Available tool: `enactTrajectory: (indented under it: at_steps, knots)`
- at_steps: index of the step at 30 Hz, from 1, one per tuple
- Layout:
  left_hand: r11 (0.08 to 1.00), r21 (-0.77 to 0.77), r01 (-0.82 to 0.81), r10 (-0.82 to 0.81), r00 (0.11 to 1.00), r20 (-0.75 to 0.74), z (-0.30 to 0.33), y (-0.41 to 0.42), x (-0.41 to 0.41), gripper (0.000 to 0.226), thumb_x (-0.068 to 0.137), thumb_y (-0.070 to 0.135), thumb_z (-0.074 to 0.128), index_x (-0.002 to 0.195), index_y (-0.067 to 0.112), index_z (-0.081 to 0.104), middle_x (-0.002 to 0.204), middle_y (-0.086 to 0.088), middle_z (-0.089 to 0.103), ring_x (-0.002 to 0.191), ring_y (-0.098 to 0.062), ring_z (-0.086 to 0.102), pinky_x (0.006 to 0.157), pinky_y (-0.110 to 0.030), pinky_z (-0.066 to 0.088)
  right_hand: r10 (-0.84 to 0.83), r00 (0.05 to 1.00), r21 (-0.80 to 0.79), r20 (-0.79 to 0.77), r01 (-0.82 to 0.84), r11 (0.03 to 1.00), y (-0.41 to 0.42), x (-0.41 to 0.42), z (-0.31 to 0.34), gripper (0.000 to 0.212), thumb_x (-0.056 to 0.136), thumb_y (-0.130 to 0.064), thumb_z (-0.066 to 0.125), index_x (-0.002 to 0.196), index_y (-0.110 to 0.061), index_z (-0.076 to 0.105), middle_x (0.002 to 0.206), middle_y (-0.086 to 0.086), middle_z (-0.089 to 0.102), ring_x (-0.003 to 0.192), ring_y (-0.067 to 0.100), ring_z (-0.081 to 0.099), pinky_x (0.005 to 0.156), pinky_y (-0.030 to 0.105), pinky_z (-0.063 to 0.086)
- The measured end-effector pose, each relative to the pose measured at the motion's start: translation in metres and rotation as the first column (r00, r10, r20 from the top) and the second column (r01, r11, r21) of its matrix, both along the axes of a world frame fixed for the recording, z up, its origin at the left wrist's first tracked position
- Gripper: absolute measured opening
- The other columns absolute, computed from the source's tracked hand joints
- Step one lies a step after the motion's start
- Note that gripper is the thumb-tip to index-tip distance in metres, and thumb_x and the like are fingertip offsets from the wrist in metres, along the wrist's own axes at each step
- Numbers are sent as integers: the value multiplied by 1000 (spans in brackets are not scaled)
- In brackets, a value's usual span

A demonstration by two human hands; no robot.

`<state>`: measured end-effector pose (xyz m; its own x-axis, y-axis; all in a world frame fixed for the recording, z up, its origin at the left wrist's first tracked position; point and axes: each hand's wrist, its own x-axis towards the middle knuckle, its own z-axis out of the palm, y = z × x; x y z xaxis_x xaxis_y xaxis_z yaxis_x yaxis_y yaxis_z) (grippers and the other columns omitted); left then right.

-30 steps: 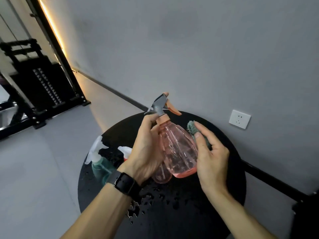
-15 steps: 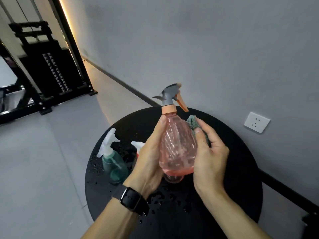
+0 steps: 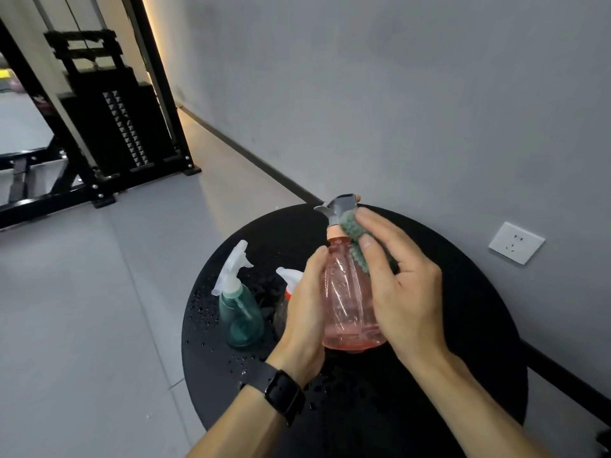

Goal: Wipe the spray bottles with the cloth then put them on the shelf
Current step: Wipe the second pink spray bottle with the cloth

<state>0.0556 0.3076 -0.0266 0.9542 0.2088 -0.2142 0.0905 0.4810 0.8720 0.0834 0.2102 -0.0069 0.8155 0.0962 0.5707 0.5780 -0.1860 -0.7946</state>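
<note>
Left hand (image 3: 305, 305) grips the ribbed pink plastic bottle (image 3: 350, 302); right hand (image 3: 401, 285) presses the nubby green cloth (image 3: 352, 229) to its neck, above the round black table (image 3: 463, 325).

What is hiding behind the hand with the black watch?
Behind the left hand stands a third spray bottle on the black table. Only its white trigger top and a bit of orange collar show. Its body is mostly covered, so its colour can't be told.
</note>
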Motion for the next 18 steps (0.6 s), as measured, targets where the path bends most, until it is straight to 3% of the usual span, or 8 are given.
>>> enactTrajectory:
  at_steps: [3,5,8,12,16,18]
  knots:
    - [1000,16,-20,20,999,39,3,-3,-2,37,102,40,45,101,18,75,95,-5,78,90,-17,75,76,-29,59,60,982,-251,178,-14,968,7,1,-4,31,95,-6,54,123,-12,66,129,-6,62,130,0,47,108,22,39]
    - [1000,7,-10,10,998,63,6,-3,-2,34,102,39,46,98,22,75,91,-1,78,86,-12,75,70,-23,59,74,966,-328,246,11,945,7,1,-4,30,94,-9,55,121,-12,68,128,-5,63,131,1,46,109,28,39]
    - [998,-68,-20,24,997,67,10,0,-1,35,101,37,48,89,20,77,85,-2,76,80,-13,74,67,-25,60,85,949,-343,304,26,939,4,-4,0,29,92,-6,57,118,-11,70,127,-5,63,130,1,47,107,31,41]
    - [985,-174,10,-3,999,41,10,5,0,49,97,51,48,100,13,78,98,-10,75,91,-21,73,74,-31,57,141,909,-392,393,27,919,-9,-17,-3,27,91,-5,58,116,-7,69,125,-1,64,129,8,49,105,39,44]
    - [985,-173,12,-9,1000,16,10,9,3,62,93,56,52,112,-1,70,94,-14,70,77,-23,68,65,-29,56,235,858,-449,456,-7,894,-28,-30,-20,26,91,-7,57,114,-3,69,124,3,65,128,16,52,101,46,46]
    - [988,-153,-7,12,999,33,8,10,4,65,93,54,55,122,-4,64,99,-17,68,82,-26,66,79,-36,55,270,844,-461,464,-31,887,-36,-33,-30,25,91,-6,60,114,-4,69,125,4,64,129,18,52,100,46,47]
